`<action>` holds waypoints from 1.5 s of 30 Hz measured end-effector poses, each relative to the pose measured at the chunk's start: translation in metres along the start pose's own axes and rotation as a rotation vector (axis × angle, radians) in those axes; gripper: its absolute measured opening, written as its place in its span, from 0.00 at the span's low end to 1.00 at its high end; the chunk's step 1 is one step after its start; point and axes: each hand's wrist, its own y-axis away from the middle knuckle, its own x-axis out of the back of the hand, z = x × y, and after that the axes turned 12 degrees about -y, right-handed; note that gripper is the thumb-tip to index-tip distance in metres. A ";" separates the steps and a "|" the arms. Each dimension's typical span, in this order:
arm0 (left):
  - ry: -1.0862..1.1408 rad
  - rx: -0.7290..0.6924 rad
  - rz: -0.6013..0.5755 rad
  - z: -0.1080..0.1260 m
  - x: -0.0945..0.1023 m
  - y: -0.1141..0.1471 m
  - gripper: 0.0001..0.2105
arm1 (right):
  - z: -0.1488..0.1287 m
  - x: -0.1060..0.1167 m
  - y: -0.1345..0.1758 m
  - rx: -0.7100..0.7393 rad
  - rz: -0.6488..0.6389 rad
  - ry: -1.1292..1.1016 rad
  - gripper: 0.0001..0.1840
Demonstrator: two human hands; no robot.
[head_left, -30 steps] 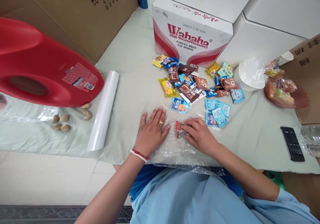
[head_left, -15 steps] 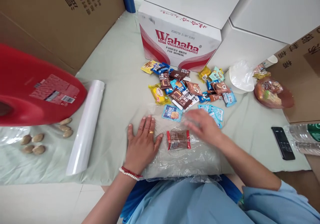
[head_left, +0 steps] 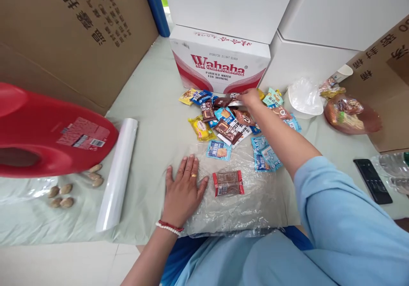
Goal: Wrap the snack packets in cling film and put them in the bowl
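My left hand (head_left: 183, 188) lies flat with fingers spread on the left side of a clear plastic bag (head_left: 255, 205) on the table. To its right a brown snack packet with red ends (head_left: 228, 183) rests on the bag. My right hand (head_left: 251, 97) is at the back of a pile of wrapped snacks, its fingers pinched on a small brown-and-white snack packet (head_left: 234, 95). Below the pile lies a blue snack packet (head_left: 219, 149). Several more blue packets (head_left: 265, 154) lie under my right forearm. The forearm hides part of the pile.
A Wahaha box (head_left: 220, 60) stands behind the pile. On the left are a red jug (head_left: 57, 132), a white plastic roll (head_left: 117, 175) and several brown nuts (head_left: 66, 189). On the right are a white bowl (head_left: 303, 107), a reddish bowl (head_left: 367, 119) and a black phone (head_left: 372, 181).
My right hand has moved from beside the red-ended packet up to the back of the snack pile and onto a packet there. My left hand stays flat. The view has shifted slightly.
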 end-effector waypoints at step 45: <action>0.059 0.009 0.059 0.004 -0.007 0.003 0.31 | -0.052 0.062 0.281 0.257 -0.493 0.446 0.10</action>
